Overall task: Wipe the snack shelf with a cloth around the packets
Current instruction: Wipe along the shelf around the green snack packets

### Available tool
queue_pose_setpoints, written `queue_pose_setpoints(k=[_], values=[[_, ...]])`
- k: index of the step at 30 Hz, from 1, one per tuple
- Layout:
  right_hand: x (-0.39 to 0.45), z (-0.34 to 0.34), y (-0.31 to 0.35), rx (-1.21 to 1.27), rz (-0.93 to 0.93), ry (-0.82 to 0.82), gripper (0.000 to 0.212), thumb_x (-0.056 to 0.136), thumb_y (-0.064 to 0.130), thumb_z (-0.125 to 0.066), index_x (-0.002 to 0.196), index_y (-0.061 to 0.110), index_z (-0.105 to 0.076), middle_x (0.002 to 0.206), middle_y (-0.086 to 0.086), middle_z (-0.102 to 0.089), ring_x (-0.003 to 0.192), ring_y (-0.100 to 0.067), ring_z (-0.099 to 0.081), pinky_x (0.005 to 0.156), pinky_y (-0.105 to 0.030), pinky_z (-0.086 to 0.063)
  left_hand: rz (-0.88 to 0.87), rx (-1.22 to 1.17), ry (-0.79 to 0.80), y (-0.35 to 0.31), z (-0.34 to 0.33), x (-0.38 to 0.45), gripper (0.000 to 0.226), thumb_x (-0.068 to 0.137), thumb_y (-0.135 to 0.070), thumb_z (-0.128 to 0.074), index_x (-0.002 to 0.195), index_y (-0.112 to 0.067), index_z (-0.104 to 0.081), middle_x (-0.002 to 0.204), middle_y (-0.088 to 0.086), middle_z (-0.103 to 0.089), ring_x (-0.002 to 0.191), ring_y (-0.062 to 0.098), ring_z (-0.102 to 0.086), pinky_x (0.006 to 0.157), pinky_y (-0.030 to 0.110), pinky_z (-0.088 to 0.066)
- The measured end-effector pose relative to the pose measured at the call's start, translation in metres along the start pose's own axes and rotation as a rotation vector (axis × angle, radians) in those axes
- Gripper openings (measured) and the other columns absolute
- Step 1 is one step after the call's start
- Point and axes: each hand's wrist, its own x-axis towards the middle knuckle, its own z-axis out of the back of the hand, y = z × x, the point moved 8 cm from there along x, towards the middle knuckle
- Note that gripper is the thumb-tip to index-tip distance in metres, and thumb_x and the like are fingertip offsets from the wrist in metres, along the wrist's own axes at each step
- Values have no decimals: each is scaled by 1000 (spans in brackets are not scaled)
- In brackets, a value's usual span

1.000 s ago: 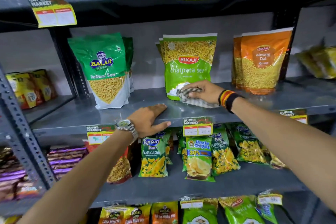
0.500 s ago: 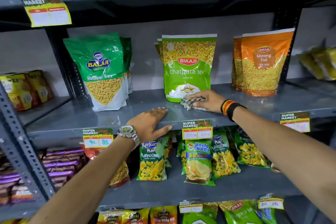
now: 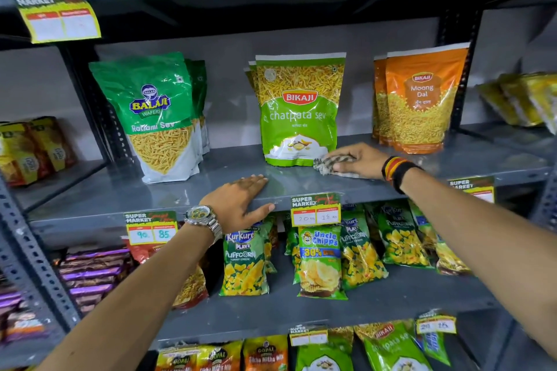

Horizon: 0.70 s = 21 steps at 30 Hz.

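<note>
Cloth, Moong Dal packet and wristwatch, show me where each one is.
cloth (image 3: 327,163), head view, on the bunched striped end by the fingertips.
Moong Dal packet (image 3: 422,99), head view, on the orange front near its label.
wristwatch (image 3: 199,214), head view, on the dial.

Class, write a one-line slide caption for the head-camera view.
Right hand presses a cloth on the grey shelf beside the Chatpata Sev packet; left hand rests on its edge.

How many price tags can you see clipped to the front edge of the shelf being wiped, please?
3: one at the left, one in the middle beside the left hand, and one at the right, partly hidden by the right forearm.
</note>
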Motion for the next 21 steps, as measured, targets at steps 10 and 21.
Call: queue_pose_setpoints(k=[10, 21], values=[[-43, 1, 37, 59, 131, 75, 35, 93, 2, -58, 127, 11, -61, 107, 4, -69, 87, 12, -65, 81, -14, -52, 39, -12, 19, 1, 0, -1, 86, 93, -77, -27, 157, -20, -32, 161, 2, -38, 146, 20, -39, 118, 42, -36], [-70, -8, 27, -28, 166, 131, 38, 92, 11, -62, 130, 16, -60, 115, 10, -64, 98, 4, -59, 81, 0, -43, 84, -40, 65, -8, 5, -5, 100, 85, -86, -16, 158, -20, -30, 161, 1, -37, 146, 19, -38, 120, 38, -32]])
